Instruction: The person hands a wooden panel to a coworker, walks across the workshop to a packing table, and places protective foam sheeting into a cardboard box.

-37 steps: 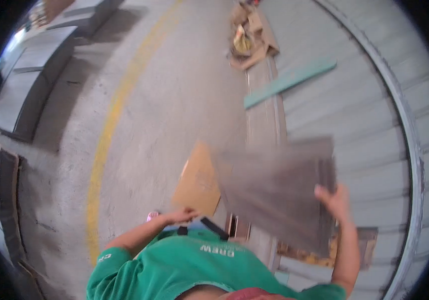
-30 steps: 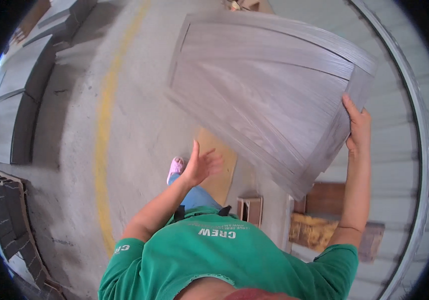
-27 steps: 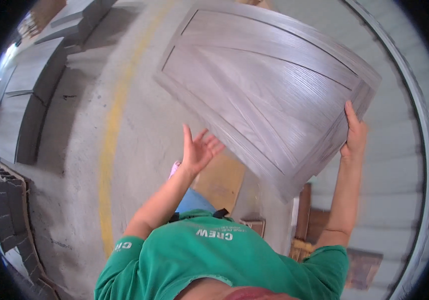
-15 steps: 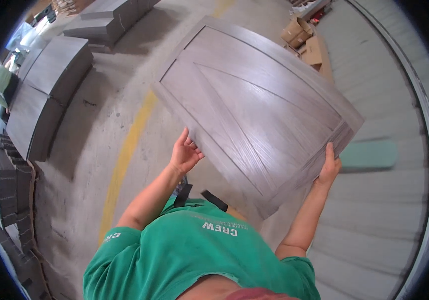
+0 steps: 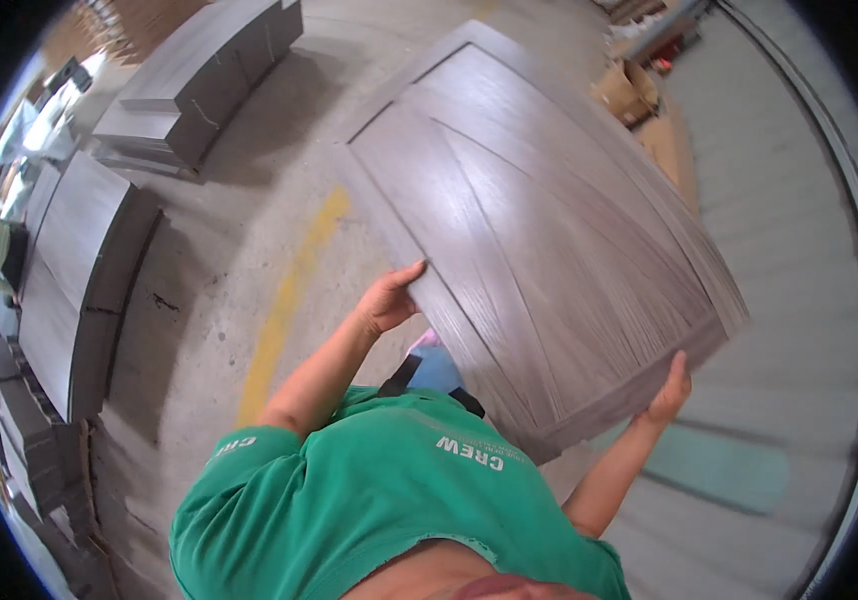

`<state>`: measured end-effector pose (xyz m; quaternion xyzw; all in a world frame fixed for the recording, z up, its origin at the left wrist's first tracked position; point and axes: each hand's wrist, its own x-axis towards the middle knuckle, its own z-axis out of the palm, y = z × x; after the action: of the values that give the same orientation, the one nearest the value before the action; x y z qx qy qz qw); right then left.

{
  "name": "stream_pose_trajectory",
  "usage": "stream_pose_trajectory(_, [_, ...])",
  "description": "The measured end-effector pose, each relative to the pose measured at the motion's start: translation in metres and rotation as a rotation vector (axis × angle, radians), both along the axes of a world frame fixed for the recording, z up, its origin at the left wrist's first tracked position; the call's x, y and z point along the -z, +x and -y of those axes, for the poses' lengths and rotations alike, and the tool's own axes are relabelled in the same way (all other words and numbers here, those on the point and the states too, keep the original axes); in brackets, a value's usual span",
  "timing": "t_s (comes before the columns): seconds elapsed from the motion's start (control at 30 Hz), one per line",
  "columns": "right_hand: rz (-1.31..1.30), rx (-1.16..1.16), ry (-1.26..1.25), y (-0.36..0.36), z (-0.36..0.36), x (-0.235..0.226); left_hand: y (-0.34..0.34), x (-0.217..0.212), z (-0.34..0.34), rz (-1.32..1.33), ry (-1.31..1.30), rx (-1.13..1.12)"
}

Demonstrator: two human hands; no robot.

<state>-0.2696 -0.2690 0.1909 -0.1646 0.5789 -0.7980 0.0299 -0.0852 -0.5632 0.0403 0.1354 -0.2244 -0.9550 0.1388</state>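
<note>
Panel [image 5: 539, 230] of grey wood grain is held up just past the green shirt [image 5: 379, 490], gripped at two neighbouring edges, probably to share its broad weight and steady it. Left hand [image 5: 389, 298] and right hand [image 5: 667, 390] are each partly closed on an edge, thumbs upward, fingers largely hidden; beyond, across the yellow floor line [image 5: 294, 300], lie stacked grey boards [image 5: 79, 260].
</note>
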Motion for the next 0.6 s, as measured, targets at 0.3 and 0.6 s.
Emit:
stream_pose_trajectory(0.3, [-0.171,0.019,0.075,-0.161,0.091,-0.037,-0.156,-0.063,0.098,-0.217,0.226,-0.052])
stream_pose_trajectory(0.6, [-0.220,0.063,-0.061,-0.185,0.067,-0.038,-0.193,-0.059,0.087,-0.360,0.176,0.096])
